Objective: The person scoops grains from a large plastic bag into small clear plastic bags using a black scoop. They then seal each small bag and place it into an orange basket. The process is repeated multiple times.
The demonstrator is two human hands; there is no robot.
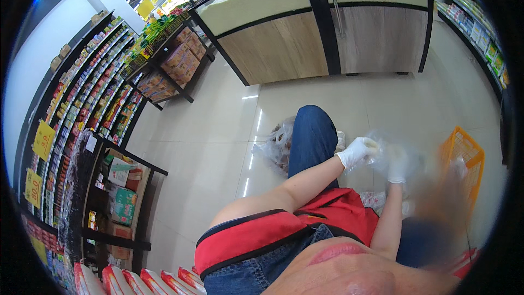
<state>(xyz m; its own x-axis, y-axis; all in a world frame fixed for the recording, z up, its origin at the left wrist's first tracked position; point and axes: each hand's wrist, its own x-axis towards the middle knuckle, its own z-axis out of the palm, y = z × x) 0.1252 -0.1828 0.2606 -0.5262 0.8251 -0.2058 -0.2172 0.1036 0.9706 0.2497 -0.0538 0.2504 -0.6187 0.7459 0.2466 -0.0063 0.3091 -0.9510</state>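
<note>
Both of my hands wear white gloves and are raised in front of me, above the tiled floor. A thin clear plastic bag (381, 153) spans the gap between them. The fingers of my left hand (355, 155) pinch its near side. My right hand (396, 170) holds the other side; film covers its fingers and they look blurred. Beside my bent left knee, a translucent plastic carrier bag (276, 145) with brownish contents sits on the floor, partly hidden by the leg. Below my hands lies a clear plastic package (373, 199) with red print.
An orange plastic crate (477, 172) stands at the right, partly behind a brown blur. Wood-panelled bins (278, 45) of pale loose goods stand ahead. Stocked shelves (82, 102), a produce stand (163, 71) and a dark rack (118, 235) are left; red-and-white sacks (131, 282) line the bottom edge.
</note>
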